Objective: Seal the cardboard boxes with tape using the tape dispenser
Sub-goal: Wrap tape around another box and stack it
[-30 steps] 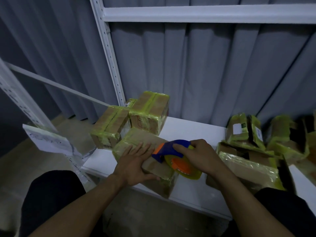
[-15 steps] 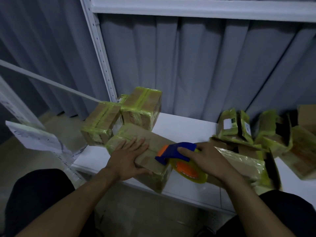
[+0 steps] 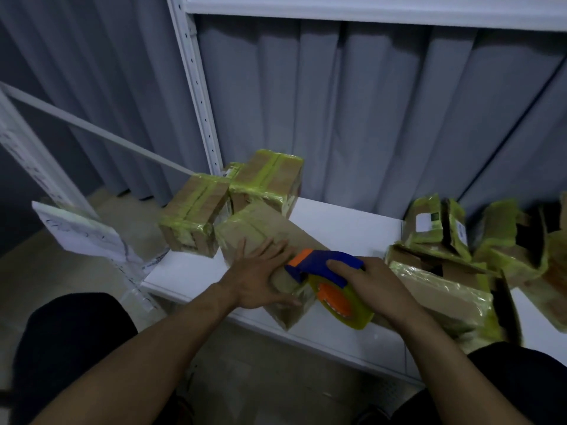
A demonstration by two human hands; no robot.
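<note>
Fingers (image 3: 277, 250) of the left hand (image 3: 260, 279) are lying spread and flat on the cardboard box (image 3: 276, 225), pressing its top. Right hand (image 3: 379, 288) is gripping the tape dispenser (image 3: 319, 265), fingers curled over its blue handle, its orange-tipped front touching the box top just beside the left fingertips. The box is resting at the front edge of the white shelf (image 3: 343, 228), just beside the taped boxes (image 3: 196, 214).

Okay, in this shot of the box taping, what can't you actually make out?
Head view only:
Blade of the tape dispenser: hidden beneath its body and the right hand.
Seam of the box: partly covered by the left hand.
Text on the white label: too small to read.
The far-right boxes: cut off by the frame edge.
</note>
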